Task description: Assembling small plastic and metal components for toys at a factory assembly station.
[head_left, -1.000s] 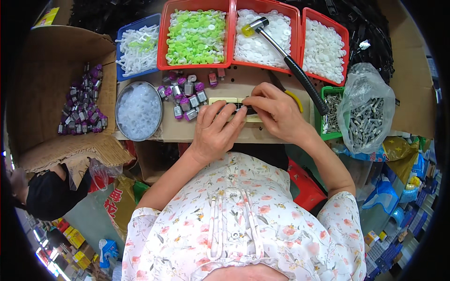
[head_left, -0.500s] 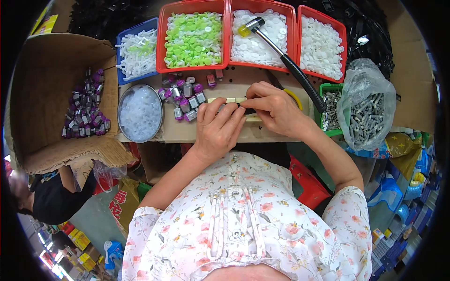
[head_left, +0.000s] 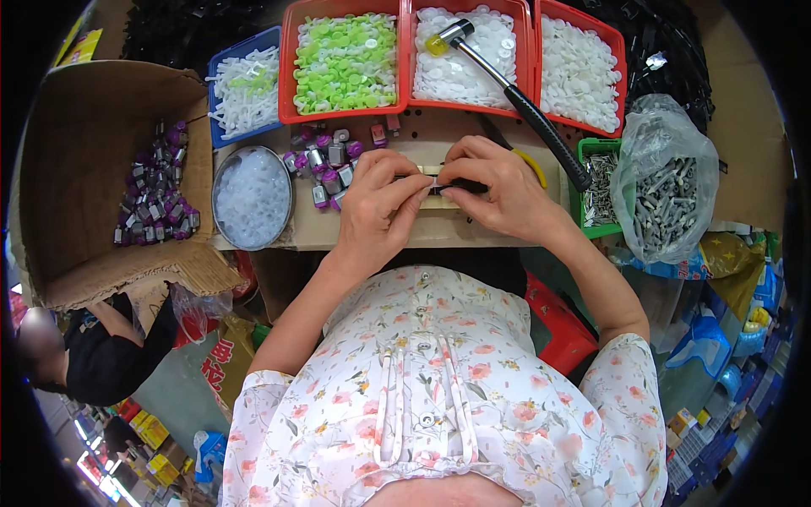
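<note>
My left hand point(head_left: 377, 207) is closed, with thumb and fingertips pinched together over the bench's middle. What it pinches is mostly hidden; a tiny whitish part point(head_left: 434, 182) shows right at its fingertips. Facing it, my right hand point(head_left: 500, 193) grips a dark, narrow black plastic piece point(head_left: 465, 184) between thumb and fingers. The two hands' fingertips nearly meet. Beneath them lies a cream-coloured block point(head_left: 439, 203), partly covered by the fingers. Left of my left hand sits a loose pile of small silver motors with purple ends point(head_left: 328, 169).
A black-handled hammer point(head_left: 541, 118) rests across the red bins point(head_left: 409, 59) of white and green parts. Yellow-handled pliers point(head_left: 532, 167) lie beyond my right hand. Around are a round dish point(head_left: 291, 203), blue bin point(head_left: 213, 101), green tray point(head_left: 583, 221), plastic bag point(head_left: 705, 169) and carton point(head_left: 76, 169).
My left hand has lifted from lying flat over the block into a pinch. My right hand has turned and the black piece shows more plainly in it.
</note>
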{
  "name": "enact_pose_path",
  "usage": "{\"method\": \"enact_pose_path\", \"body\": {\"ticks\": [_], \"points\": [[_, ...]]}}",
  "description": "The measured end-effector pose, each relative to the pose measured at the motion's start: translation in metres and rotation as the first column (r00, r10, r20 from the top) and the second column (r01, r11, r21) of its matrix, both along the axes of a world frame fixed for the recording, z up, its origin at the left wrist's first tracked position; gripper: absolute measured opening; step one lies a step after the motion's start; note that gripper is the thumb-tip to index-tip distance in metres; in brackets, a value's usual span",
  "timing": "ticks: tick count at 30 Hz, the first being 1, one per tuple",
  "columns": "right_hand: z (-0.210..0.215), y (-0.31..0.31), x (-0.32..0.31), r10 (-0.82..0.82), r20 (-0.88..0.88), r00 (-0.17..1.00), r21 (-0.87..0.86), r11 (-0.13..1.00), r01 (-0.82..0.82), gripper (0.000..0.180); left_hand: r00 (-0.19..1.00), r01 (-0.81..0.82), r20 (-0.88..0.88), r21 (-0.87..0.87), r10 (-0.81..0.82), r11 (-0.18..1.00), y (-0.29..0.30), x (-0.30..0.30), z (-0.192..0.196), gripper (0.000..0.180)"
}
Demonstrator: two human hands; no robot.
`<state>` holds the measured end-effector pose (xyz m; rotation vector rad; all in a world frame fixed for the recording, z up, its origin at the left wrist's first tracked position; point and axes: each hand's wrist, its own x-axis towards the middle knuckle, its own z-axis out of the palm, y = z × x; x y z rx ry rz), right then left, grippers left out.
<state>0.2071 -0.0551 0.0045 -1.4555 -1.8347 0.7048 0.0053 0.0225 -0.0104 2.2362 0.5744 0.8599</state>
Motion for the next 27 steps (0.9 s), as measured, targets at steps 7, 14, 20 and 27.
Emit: {"method": "enact_pose_path", "body": {"ticks": [7, 14, 20, 27], "points": [[-0.002, -0.002, -0.005, -0.047, 0.035, 0.998, 0.074, 0.996, 0.044, 0.014, 1.0, -0.024, 0.002, 0.056, 0.024, 0.998, -0.001, -0.004, -0.005, 0.02], [0.02, -0.024, 0.002, -0.232, -0.024, 0.972, 0.012, 0.972, 0.233, 0.015, 0.998, 0.022, -0.063, 0.194, -0.01, 0.981, -0.004, 0.001, -0.008, 0.027], [0.037, -0.053, 0.012, -0.353, 0.029, 0.935, 0.077, 0.934, 0.35, 0.017, 0.993, 0.054, -0.121, 0.343, -0.013, 0.938, 0.0, 0.006, -0.008, 0.023], [0.07, -0.117, 0.062, -0.73, 0.108, 0.675, 0.242, 0.678, 0.694, 0.012, 0.996, 0.059, -0.079, 0.273, -0.038, 0.96, 0.004, 0.006, -0.012, 0.023]]}}
